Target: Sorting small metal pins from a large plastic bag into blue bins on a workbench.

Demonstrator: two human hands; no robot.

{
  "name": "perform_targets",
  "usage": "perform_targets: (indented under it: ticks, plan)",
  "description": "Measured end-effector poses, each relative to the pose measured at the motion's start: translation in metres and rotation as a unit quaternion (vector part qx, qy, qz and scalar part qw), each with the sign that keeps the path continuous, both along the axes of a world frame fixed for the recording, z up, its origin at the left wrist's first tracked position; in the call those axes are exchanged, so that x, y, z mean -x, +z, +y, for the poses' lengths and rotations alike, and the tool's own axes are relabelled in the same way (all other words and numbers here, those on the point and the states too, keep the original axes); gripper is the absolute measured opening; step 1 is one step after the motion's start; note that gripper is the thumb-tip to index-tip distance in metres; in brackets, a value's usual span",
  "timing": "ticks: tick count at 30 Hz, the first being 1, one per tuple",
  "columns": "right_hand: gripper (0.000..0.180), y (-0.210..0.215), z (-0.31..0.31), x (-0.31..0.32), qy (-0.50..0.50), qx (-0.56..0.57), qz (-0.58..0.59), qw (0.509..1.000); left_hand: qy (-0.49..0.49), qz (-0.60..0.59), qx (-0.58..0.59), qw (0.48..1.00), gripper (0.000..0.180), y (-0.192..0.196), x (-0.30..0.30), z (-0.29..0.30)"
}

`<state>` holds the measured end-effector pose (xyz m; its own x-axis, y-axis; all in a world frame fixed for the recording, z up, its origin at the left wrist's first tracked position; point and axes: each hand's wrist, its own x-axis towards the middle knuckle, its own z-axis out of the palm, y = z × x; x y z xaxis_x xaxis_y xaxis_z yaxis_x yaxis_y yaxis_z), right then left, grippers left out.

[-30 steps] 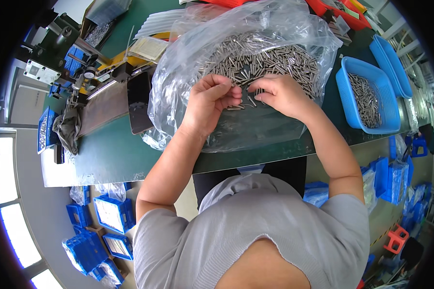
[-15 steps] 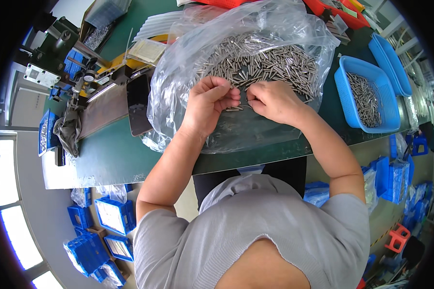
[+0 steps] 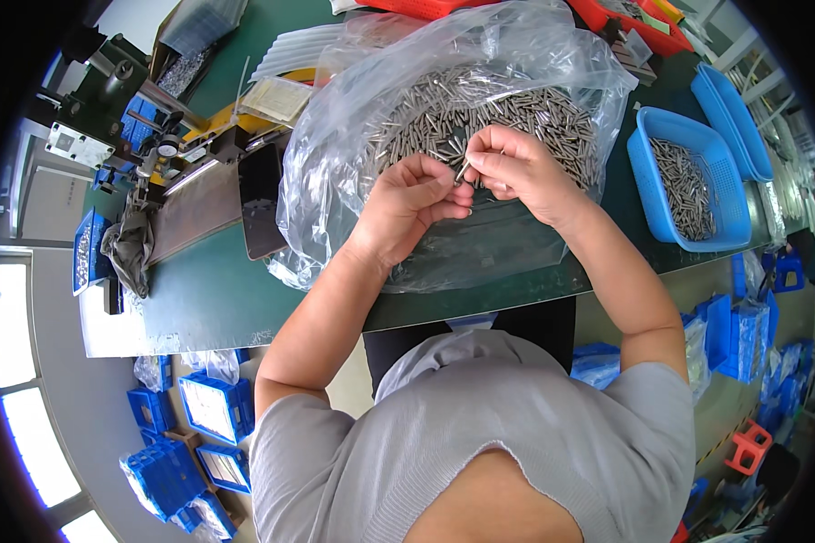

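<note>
Presently both hands work above a heap of small metal pins (image 3: 480, 113) lying on a clear plastic bag (image 3: 353, 154) spread over the green table (image 3: 217, 290). The left hand (image 3: 407, 204) is curled, its fingertips (image 3: 448, 181) bunched together and meeting the fingertips of the right hand (image 3: 516, 172) just over the near edge of the heap. Between the two sets of fingertips a single pin (image 3: 463, 170) is pinched, tilted, its lower end toward the left thumb. The right hand's fingers are bent inward and closed; whether they trap further pins in the palm cannot be told. The left hand's fingers are likewise closed on that same pin, and anything else inside the curl is hidden.

Beyond the fingers, the heap fills the far half of the bag, whose crumpled walls stand up around it. Right of the right hand, well apart from it, sits a blue plastic tray (image 3: 643, 181) with more pins of the same kind in it; a second blue tray (image 3: 743, 118) lies just beyond that one. Left of the left hand, past the bag's edge, a dark flat metal chute (image 3: 261, 208) stands beside a machine fixture (image 3: 154, 145) with a yellow part. Below the table edge, on the person's left, blue bins (image 3: 213, 407) rest on the floor.
</note>
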<state>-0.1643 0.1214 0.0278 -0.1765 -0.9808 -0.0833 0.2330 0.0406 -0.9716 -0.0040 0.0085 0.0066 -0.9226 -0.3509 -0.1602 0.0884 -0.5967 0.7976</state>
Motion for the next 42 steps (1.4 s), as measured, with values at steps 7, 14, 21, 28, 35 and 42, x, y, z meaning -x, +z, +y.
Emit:
perform_targets:
  ticks: [7, 14, 21, 28, 35, 42]
  plan:
    - [0.01, -0.004, -0.003, -0.001, -0.015, 0.054, 0.2, 0.978, 0.011, 0.004, -0.014, 1.0, 0.008, -0.001, -0.002, -0.002]
    - [0.011, -0.01, -0.004, -0.002, -0.011, 0.05, 0.187, 0.981, 0.029, -0.003, -0.014, 0.999, 0.008, -0.001, 0.003, -0.001]
    - [0.009, 0.005, 0.007, 0.01, -0.128, 0.07, 0.239, 0.96, 0.049, -0.003, 0.02, 0.999, 0.007, -0.001, -0.001, 0.0]
    - [0.011, 0.059, 0.088, 0.085, -0.449, -0.032, 0.643, 0.62, 0.095, 0.012, 0.025, 0.995, 0.004, 0.007, -0.009, -0.004]
    - [0.021, 0.061, 0.119, 0.103, -0.382, -0.13, 0.749, 0.525, 0.113, 0.024, 0.022, 0.993, 0.005, 0.011, 0.001, -0.007]
    - [0.014, 0.032, 0.012, -0.003, 0.053, 0.121, 0.616, 0.777, 0.197, 0.044, 0.027, 0.979, 0.008, 0.006, -0.007, -0.016]
